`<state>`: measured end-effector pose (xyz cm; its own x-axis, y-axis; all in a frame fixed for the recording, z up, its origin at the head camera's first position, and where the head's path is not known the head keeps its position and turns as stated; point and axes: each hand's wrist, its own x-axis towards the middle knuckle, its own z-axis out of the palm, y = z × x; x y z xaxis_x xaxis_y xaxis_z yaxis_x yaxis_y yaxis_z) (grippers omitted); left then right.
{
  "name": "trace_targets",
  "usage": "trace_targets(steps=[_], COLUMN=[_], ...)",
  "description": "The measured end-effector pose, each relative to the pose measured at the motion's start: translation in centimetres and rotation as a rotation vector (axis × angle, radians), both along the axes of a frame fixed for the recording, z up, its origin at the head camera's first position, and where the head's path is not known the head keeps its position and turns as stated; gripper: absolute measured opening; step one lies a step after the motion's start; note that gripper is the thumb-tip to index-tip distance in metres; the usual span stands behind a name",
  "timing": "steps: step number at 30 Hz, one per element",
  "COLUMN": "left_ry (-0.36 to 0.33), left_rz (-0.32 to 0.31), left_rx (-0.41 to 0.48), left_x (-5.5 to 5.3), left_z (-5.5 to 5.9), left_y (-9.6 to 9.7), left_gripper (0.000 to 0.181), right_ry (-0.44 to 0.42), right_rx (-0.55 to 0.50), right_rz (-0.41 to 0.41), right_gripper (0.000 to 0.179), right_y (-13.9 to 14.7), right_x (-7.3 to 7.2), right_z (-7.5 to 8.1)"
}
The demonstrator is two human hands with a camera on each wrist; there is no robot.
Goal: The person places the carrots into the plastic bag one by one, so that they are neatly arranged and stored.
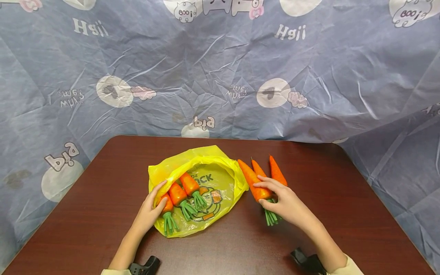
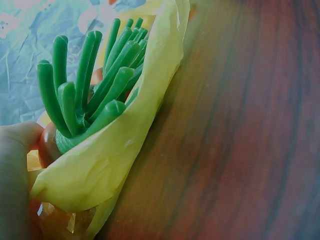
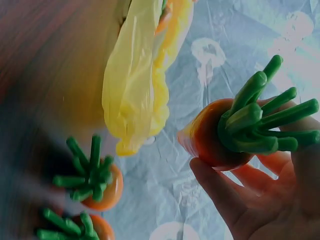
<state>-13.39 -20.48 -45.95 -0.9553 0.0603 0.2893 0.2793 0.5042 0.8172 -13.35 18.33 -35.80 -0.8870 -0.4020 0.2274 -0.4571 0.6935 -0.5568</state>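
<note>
While the right hand (image 1: pixel 284 199) held one tapered orange carrot with stubby green stalks (image 1: pixel 252 181) right of centre, thumb and fingers round its thick end, the left hand (image 1: pixel 151 208) pinched the left edge of a thin, crinkled yellow plastic bag (image 1: pixel 213 159), left of centre. Three orange, green-stalked carrots (image 1: pixel 177 194) lay inside, the leftmost by the left thumb. Two loose orange carrots (image 1: pixel 277 171) lay on the dark red-brown table (image 1: pixel 220 256), right of centre, one partly behind the gripped one.

Risks noted: the held tip pointed up-left, close to the bag's right rim, contact uncertain; it could snag the limp film and fold the mouth inward. Held so near the stalks, the long body might swivel. A low sweep could roll the loose pair. Were the left pinch to slacken, the bag could sag or slide, being so light.
</note>
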Motion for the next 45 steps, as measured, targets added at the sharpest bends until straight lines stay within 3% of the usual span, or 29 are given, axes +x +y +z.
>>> trace_targets(steps=[10,20,30,45], left_ry=[0.000,0.002,0.008,0.000], left_rz=[0.012,-0.008,-0.009,-0.004], left_rx=[-0.024,0.001,0.001,0.002], left_x=[0.0,-0.2,0.0,-0.1], left_z=[0.1,0.1,0.0,-0.2], left_y=[0.1,0.0,0.0,-0.2], left_gripper=[0.048,0.049,0.049,0.049], right_ry=[-0.055,-0.140,-0.141,-0.200], right_rx=[0.017,0.037,0.111,0.148], right_rz=[0.088,0.163,0.210,0.262], right_gripper=[0.037,0.037,0.037,0.039], right_y=[-2.4,-5.1,-7.6,-11.3], right_x=[-0.1,-1.1,-3.1,-7.2], right_z=[-0.9,-1.3,-1.5,-3.1])
